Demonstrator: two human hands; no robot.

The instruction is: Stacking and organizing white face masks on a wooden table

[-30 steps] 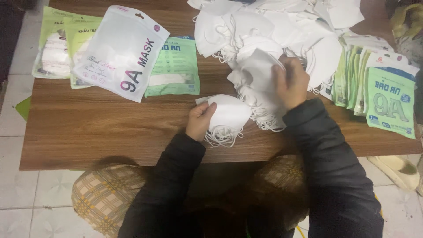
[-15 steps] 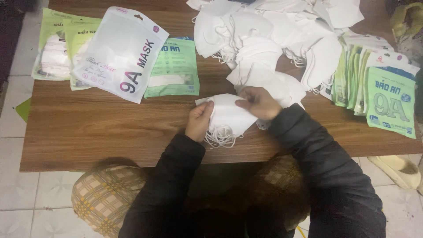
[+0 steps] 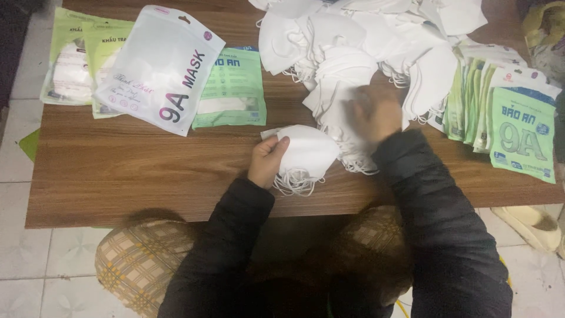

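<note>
Since half a second ago the right hand (image 3: 375,112) has left the small stack and gone back up to the big loose heap of white folded face masks (image 3: 353,53), where it now lies blurred on the heap's near edge. Its fingers seem to press on or gather a mask, but the blur hides whether they have closed on one, so I cannot tell its grip. By contrast, the left hand (image 3: 268,160) has stayed put: it grasps the small stack of white folded masks (image 3: 306,154) at its left edge, thumb on top and fingers curled under, pinning the stack to the brown wood-grain tabletop (image 3: 129,171). White elastic ear loops spill from beneath the stack toward the table's near edge.

That stack sits at the middle of the table's near side, just left of the heap's lowest masks and nearly touching them. To the far left lies a white plastic mask pouch (image 3: 159,68), tilted, overlapping pale green packets (image 3: 73,59) beneath it. Beside the pouch, a flat green packet (image 3: 231,88) rests face up. On the right, a fanned row of green and white packets (image 3: 500,106) stands near the heap's right side. Both forearms wear dark sleeves, and a checked cushion (image 3: 141,265) shows below the table edge.
</note>
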